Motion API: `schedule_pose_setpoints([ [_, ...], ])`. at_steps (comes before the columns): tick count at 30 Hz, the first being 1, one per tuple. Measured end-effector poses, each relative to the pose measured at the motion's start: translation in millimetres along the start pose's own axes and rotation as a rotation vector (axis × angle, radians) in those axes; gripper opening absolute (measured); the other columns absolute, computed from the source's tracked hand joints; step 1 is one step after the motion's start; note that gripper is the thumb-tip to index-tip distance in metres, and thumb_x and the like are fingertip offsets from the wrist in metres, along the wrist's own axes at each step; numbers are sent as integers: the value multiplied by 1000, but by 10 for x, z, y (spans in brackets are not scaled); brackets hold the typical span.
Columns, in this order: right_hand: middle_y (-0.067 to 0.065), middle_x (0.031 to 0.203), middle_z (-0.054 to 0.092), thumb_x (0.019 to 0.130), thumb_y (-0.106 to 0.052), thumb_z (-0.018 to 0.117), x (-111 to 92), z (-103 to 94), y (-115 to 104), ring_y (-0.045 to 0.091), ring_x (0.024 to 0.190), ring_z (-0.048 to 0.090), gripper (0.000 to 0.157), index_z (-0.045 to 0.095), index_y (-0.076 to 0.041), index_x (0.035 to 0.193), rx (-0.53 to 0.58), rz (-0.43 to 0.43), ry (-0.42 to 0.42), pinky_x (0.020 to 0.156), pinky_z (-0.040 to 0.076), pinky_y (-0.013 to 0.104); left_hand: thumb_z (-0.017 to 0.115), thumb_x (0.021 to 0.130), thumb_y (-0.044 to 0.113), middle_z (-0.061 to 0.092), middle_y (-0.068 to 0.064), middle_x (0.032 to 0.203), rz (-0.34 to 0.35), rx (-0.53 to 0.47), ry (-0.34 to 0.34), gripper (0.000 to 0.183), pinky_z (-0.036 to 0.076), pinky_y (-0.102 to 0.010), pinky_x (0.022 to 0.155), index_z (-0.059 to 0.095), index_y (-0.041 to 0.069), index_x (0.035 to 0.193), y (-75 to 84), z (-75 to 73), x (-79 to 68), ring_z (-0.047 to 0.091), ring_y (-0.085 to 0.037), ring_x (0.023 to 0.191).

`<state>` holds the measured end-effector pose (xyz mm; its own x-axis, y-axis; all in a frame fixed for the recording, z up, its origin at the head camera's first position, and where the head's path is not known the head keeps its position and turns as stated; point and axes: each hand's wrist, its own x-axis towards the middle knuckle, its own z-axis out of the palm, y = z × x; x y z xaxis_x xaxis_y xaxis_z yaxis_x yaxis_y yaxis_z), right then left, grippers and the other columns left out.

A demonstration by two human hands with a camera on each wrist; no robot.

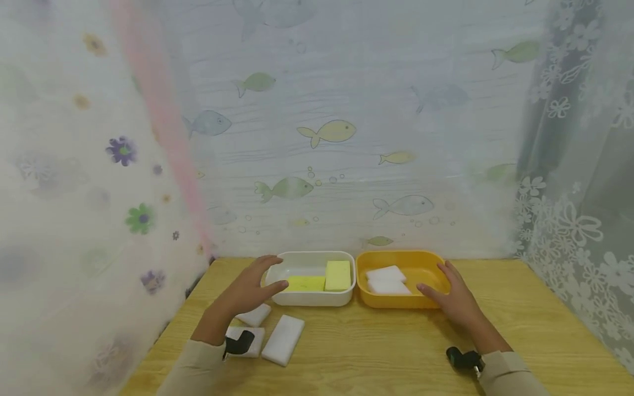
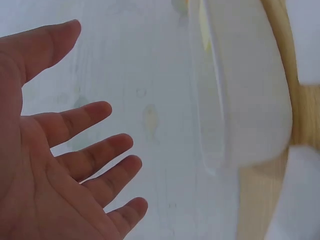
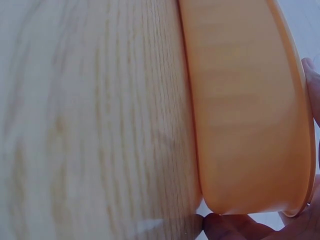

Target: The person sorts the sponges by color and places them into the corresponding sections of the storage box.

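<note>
My left hand [image 1: 250, 287] is held at the left end of a white plastic tub [image 1: 312, 298], thumb and fingers spread. In the left wrist view its palm shows bare, apart from the tub's wall. Inside the tub are a flat yellow sponge [image 1: 306, 283] and a paler yellow sponge [image 1: 338, 275] at the right end. My right hand [image 1: 458, 300] is at the right end of an orange tub [image 1: 396, 301], thumb over the front rim and fingers along the end wall. White sponges [image 1: 388, 286] lie in the orange tub's left half.
Several white sponge blocks lie on the wooden table [image 1: 376, 352] in front of the white tub, one [image 1: 283, 340] at a slant. The tubs stand side by side near the back edge. A curtain with fish [image 1: 327, 132] hangs behind; patterned sheets hang at both sides.
</note>
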<state>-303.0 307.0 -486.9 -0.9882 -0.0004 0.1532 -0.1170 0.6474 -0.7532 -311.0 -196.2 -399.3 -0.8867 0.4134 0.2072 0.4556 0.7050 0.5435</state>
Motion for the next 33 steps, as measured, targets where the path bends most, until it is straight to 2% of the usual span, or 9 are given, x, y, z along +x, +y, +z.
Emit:
schedule_pose_setpoints([
  [5,24,172,-5,97,-59,65,-22,-16,0,60,152,7,105,12,0,165,9,-14,2,111,18,82,65,99,55,45,-11,160,-51,-33,92,69,37,-67,113,48,18,154,-305,-92,-203,39,-41,149],
  [10,25,172,-5,98,-58,64,-42,-22,14,60,152,7,103,12,0,165,5,-11,-2,111,18,82,65,101,49,45,-15,160,-124,-71,122,66,40,-69,109,47,15,155,-531,-129,-342,42,-44,146],
  [14,23,173,-6,98,-59,64,-45,-27,14,60,152,7,104,11,-1,165,8,-9,-5,110,18,82,66,101,46,45,-17,159,-155,-95,135,67,38,-69,111,46,11,155,-672,-135,-385,42,-45,146],
  [18,22,173,-7,97,-59,65,-39,-35,16,59,153,7,105,11,-1,166,12,-9,-4,111,18,82,68,101,42,45,-20,158,-190,-124,119,67,38,-68,112,47,8,154,-794,-125,-391,43,-47,145],
  [25,24,172,-6,98,-57,65,-35,-19,22,60,152,7,103,12,1,165,19,-14,-3,111,18,82,74,98,32,45,-24,157,-291,-235,54,68,49,-58,106,46,4,153,-1066,-59,-465,44,-48,143],
  [29,24,172,-5,98,-56,65,-29,-1,8,60,152,7,102,13,0,165,24,-26,0,111,18,82,76,95,19,46,-30,153,-300,-283,32,68,52,-54,104,45,-2,153,-1166,-31,-518,47,-51,140],
  [33,24,173,-4,98,-56,66,-29,-1,7,59,153,7,102,13,0,165,21,-28,8,111,18,81,79,91,10,50,-34,147,-290,-259,23,70,53,-55,103,46,-4,151,-1202,-8,-517,51,-53,135],
])
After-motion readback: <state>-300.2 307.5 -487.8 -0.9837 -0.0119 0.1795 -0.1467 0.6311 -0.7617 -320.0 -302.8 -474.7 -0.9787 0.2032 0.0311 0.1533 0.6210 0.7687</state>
